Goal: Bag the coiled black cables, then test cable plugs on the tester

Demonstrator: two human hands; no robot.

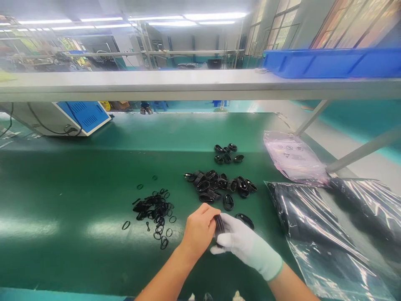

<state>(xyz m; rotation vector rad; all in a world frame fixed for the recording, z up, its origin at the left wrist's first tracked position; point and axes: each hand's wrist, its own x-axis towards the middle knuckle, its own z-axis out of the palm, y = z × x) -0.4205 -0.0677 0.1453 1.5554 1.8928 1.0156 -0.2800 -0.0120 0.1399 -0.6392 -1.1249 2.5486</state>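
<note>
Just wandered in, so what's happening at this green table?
A person holds a ribbed black piece between both hands, the left hand bare and the right hand in a white glove. Loose thin black rings lie in a heap to the left. Black oval pieces sit clustered beyond the hands, and plastic bags lie to the right.

We can read no words, brands or numbers here. On the pinkish plastic bag (293,165) at the right of the desk (78,175), we see small dark print: a row of three symbols (290,147), and below them a triangular mark (286,155) beside fine print (297,156) too blurred for us to decipher.
</note>
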